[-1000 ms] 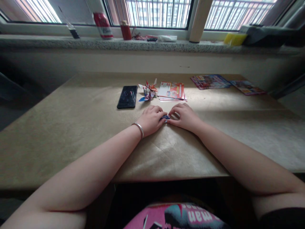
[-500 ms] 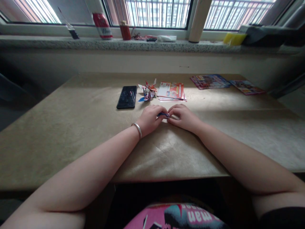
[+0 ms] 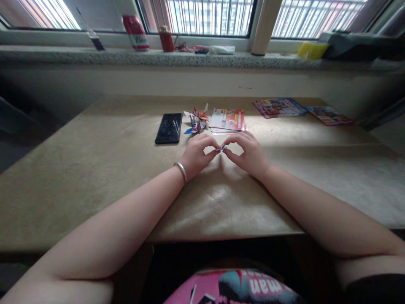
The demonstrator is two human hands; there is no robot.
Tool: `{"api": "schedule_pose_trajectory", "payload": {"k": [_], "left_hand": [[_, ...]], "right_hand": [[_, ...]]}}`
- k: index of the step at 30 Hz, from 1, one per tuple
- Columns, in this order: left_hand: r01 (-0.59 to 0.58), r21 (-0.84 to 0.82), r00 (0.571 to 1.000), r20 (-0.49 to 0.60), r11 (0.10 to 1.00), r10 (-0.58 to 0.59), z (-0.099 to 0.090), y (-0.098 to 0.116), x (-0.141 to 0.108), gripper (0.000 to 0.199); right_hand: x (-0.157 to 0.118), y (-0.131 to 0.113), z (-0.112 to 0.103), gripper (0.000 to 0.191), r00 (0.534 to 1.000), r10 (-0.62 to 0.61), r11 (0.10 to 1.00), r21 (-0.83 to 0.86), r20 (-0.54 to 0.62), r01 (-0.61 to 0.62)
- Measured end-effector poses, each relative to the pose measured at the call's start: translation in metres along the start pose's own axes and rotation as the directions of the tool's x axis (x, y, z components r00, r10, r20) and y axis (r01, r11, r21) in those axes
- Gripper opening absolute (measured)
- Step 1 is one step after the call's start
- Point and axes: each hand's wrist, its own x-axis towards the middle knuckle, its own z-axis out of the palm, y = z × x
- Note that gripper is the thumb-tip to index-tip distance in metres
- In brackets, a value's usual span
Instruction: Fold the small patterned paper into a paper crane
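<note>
One view, head camera. Two hands meet over the middle of the tabletop (image 3: pixel 95 177), which is covered in brown paper.

- Left hand (image 3: pixel 196 154): fingers curled in, thumb and forefinger pinched shut on the left end of a small folded paper piece (image 3: pixel 221 149). A silver bangle (image 3: pixel 181 171) sits on the wrist.
- Right hand (image 3: pixel 248 153): fingers likewise closed, pinching the right end of the same piece.
- Small folded paper piece: blue-and-white print, held just above the tabletop between the two hands; mostly hidden by the fingertips, so its fold shape cannot be told.
- Handling note (judgement): a piece this small creases best with the pinch kept close to the fold line, both hands pressing evenly, edges lined up before the crease is set.
- Beyond the hands: a black phone (image 3: pixel 169 128), face up; a finished folded paper figure (image 3: pixel 196 120) just right of it; a stack of red-and-white printed sheets (image 3: pixel 228 120) beside that.
- Far right: coloured leaflets (image 3: pixel 278 107) and another leaflet (image 3: pixel 329 115).
- Windowsill (image 3: pixel 63 55): a red-and-white can (image 3: pixel 136 32), a small red container (image 3: pixel 166 39), a yellow object (image 3: pixel 311 50).
- Writing: print on the sheets, the leaflets and the can is too small to read. On the pink garment (image 3: pixel 234 289) at the lower edge, the letters "man" show, upside down.
</note>
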Motion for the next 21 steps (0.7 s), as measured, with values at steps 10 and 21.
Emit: {"api": "schedule_pose_trajectory", "payload": {"k": [10, 21], "left_hand": [[-0.05, 0.024, 0.999, 0.001, 0.998, 0.05, -0.004, 0.005, 0.001, 0.022], [-0.065, 0.23, 0.997, 0.043, 0.971, 0.057, -0.006, 0.009, -0.001, 0.036]], "right_hand": [[-0.001, 0.003, 0.001, 0.008, 1.0, 0.008, 1.0, 0.023, 0.007, -0.008], [0.0, 0.001, -0.001, 0.012, 0.999, -0.013, 1.0, 0.019, 0.03, 0.013]]}}
